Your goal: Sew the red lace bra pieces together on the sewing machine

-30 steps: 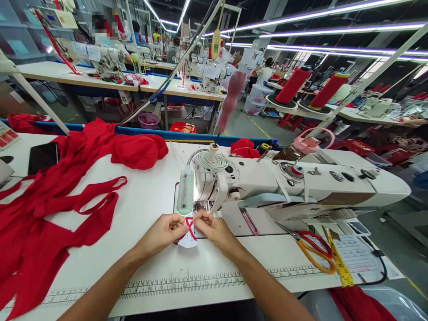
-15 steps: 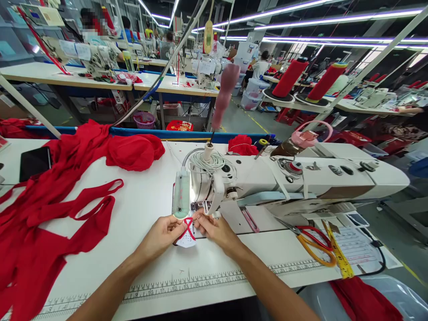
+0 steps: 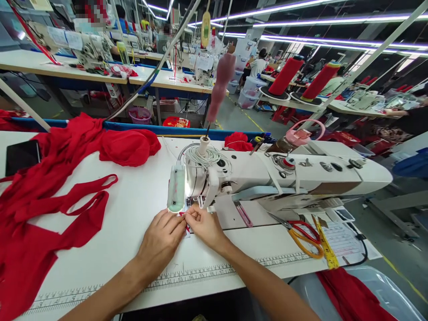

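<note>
A narrow red strap (image 3: 187,228) lies over a small white piece (image 3: 187,234) just in front of the sewing machine's (image 3: 254,171) presser foot. My right hand (image 3: 203,226) pinches the strap with thumb and forefinger near the foot. Beside it, my left hand (image 3: 163,234) is closed over the strap from the left, its fingers together and knuckles up. Both hands hide most of the strap and the white piece. A pale green lamp-like block (image 3: 176,187) stands right above the left fingertips.
Red garments (image 3: 80,209) cover the table's left side, near a black phone (image 3: 22,157). Scissors (image 3: 304,236), a yellow tape measure (image 3: 326,245) and a written sheet (image 3: 344,243) lie at right. Pink tweezers (image 3: 243,214) rest on the machine bed. A printed ruler (image 3: 187,278) runs along the front edge.
My left hand has turned over the strap, from a fingertip pinch to a palm-down hold. The crossed red loop and white piece, plain before, are now mostly covered. The view has shifted slightly.
</note>
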`<state>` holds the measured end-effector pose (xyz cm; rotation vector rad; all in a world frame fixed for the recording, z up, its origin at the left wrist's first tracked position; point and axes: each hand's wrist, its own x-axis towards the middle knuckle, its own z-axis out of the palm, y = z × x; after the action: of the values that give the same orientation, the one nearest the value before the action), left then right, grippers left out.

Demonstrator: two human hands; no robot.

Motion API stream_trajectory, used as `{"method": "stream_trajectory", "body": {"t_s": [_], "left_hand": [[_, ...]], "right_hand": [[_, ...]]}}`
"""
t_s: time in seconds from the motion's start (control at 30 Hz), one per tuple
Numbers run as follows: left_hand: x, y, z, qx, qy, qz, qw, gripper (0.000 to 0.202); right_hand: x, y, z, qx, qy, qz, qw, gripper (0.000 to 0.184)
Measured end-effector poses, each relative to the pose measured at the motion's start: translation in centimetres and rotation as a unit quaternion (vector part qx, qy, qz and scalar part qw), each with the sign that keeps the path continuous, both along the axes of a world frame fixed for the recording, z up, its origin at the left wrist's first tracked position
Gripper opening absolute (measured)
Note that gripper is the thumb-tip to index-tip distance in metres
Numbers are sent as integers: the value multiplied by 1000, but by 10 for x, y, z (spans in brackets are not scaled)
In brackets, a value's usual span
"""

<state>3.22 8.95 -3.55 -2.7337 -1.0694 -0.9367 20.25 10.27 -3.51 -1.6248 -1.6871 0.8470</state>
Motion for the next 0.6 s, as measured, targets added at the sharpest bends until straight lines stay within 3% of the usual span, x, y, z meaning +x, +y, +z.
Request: {"method": "stream_trajectory", "body": {"t_s": [0.17, 0.27, 0.4, 0.47, 0.6], "left_hand": [[0, 0, -6, 48, 80, -7, 996, 32], [0, 1, -5, 36, 83, -4, 996, 32], [1, 2, -4, 33, 86, 2, 996, 32], [0, 3, -4, 27, 96, 0, 995, 33], [1, 7, -8, 14, 124, 5, 992, 39]], "right_hand": [[19, -4, 1, 74, -121, 1, 990, 25], [31, -10, 1, 116, -160, 56, 979, 27], [35, -14, -3, 232, -262, 150, 925, 41], [34, -14, -6, 271, -287, 143, 908, 41], [36, -13, -9, 313, -282, 96, 902, 37]]}}
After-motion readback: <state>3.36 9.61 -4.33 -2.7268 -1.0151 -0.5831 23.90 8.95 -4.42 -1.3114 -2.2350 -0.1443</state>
